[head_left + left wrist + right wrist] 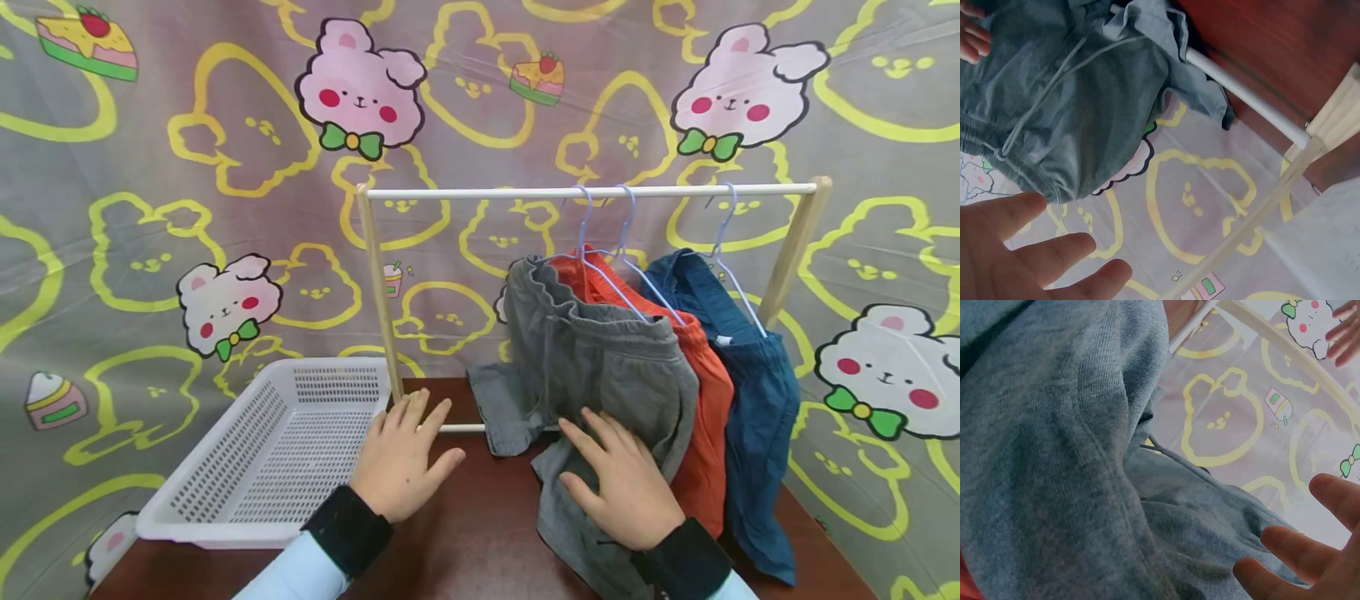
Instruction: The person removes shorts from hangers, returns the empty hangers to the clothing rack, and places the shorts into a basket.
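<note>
Grey drawstring trousers [600,358] hang from a lavender hanger [592,250] on the rack, their legs draping down to the table. My right hand [622,483] is in front of the trousers with fingers spread; whether it touches the cloth I cannot tell. To the left, my left hand [405,458] hovers by the rack's left post, fingers straight and nothing held. Behind the grey pair hang orange trousers [712,392] and blue trousers [765,417], each on its own hanger. The left wrist view shows the grey waistband [1029,169] and its drawstring beyond the fingers.
A white perforated basket [187,475] stands left of the rack on the dark red-brown table [465,517]. The rack has a white top rail [465,193] and wooden posts [795,242]. A cartoon-patterned cloth [465,108] hangs behind.
</note>
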Demonstrator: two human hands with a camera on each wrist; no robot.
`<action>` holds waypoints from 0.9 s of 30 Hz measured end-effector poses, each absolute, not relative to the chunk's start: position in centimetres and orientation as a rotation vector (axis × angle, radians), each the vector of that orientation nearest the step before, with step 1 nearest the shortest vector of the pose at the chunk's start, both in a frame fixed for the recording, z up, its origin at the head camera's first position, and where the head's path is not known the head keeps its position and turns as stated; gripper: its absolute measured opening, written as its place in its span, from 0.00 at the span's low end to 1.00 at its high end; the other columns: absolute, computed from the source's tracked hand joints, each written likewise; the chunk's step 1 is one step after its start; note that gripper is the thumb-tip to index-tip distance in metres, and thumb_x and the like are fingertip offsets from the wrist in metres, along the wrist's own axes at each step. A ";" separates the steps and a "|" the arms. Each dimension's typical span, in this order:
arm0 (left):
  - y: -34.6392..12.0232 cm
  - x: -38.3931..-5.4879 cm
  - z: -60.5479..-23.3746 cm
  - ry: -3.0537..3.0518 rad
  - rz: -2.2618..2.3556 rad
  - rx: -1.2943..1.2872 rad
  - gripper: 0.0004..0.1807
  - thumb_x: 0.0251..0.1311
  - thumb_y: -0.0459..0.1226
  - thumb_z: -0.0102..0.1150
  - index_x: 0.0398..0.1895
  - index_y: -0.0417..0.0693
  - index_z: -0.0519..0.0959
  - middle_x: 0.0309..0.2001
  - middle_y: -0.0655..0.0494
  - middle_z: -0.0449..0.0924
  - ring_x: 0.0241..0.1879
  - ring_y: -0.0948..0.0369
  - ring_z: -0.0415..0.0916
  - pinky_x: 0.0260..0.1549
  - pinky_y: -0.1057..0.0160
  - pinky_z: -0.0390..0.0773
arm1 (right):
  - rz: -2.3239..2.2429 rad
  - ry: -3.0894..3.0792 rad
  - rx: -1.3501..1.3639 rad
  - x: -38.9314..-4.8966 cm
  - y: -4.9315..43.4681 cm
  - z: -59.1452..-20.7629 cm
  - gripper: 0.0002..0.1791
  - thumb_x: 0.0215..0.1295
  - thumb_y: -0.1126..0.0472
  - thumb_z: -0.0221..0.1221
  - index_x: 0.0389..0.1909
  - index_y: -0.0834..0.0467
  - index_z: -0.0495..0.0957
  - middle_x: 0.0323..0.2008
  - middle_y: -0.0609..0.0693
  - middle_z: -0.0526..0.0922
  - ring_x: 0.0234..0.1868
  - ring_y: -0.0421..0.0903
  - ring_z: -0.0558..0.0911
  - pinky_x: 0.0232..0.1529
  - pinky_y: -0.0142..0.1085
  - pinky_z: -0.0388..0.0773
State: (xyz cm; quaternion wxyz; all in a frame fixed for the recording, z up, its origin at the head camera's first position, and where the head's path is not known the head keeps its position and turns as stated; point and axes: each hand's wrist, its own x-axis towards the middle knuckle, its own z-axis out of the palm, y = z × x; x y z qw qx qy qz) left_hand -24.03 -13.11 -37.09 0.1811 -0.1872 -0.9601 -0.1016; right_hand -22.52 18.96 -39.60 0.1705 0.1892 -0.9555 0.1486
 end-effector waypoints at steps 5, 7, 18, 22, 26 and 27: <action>-13.6 -24.3 -35.8 -2.690 -0.306 -0.507 0.40 0.69 0.62 0.51 0.77 0.51 0.64 0.74 0.42 0.61 0.72 0.41 0.57 0.65 0.31 0.56 | 0.423 -2.716 0.536 -22.4 19.0 -39.5 0.37 0.70 0.35 0.57 0.77 0.40 0.63 0.74 0.56 0.63 0.73 0.63 0.62 0.62 0.69 0.61; -13.8 -24.4 -35.4 -2.673 -0.308 -0.503 0.40 0.68 0.61 0.53 0.76 0.49 0.64 0.74 0.41 0.63 0.72 0.41 0.58 0.64 0.31 0.58 | 0.423 -2.715 0.537 -22.4 19.0 -39.5 0.37 0.70 0.35 0.57 0.77 0.40 0.63 0.74 0.57 0.64 0.72 0.63 0.63 0.62 0.69 0.61; -15.6 -26.0 -33.0 -2.656 -0.411 -0.517 0.39 0.72 0.58 0.51 0.77 0.44 0.62 0.74 0.37 0.61 0.72 0.39 0.58 0.65 0.33 0.60 | 0.428 -2.699 0.545 -22.5 19.1 -39.6 0.36 0.70 0.35 0.57 0.75 0.42 0.66 0.73 0.57 0.64 0.72 0.62 0.64 0.62 0.68 0.62; -16.6 -27.1 -32.5 -2.628 -0.447 -0.494 0.38 0.73 0.56 0.50 0.77 0.44 0.61 0.74 0.36 0.59 0.71 0.38 0.59 0.64 0.34 0.62 | 0.430 -2.694 0.543 -22.5 19.2 -39.7 0.35 0.70 0.36 0.58 0.75 0.42 0.66 0.73 0.56 0.65 0.71 0.62 0.65 0.62 0.68 0.62; -17.5 -28.4 -32.1 -2.597 -0.499 -0.462 0.37 0.74 0.54 0.50 0.77 0.43 0.59 0.75 0.35 0.58 0.70 0.38 0.60 0.63 0.35 0.64 | 0.432 -2.704 0.537 -22.6 19.2 -39.7 0.35 0.70 0.36 0.58 0.75 0.41 0.67 0.73 0.56 0.65 0.71 0.62 0.65 0.62 0.68 0.62; -17.7 -28.8 -32.0 -2.589 -0.507 -0.452 0.36 0.74 0.53 0.50 0.77 0.42 0.59 0.75 0.35 0.57 0.70 0.38 0.60 0.63 0.36 0.64 | 0.432 -2.704 0.535 -22.6 19.2 -39.7 0.35 0.70 0.37 0.58 0.75 0.41 0.67 0.73 0.56 0.65 0.71 0.62 0.65 0.62 0.68 0.62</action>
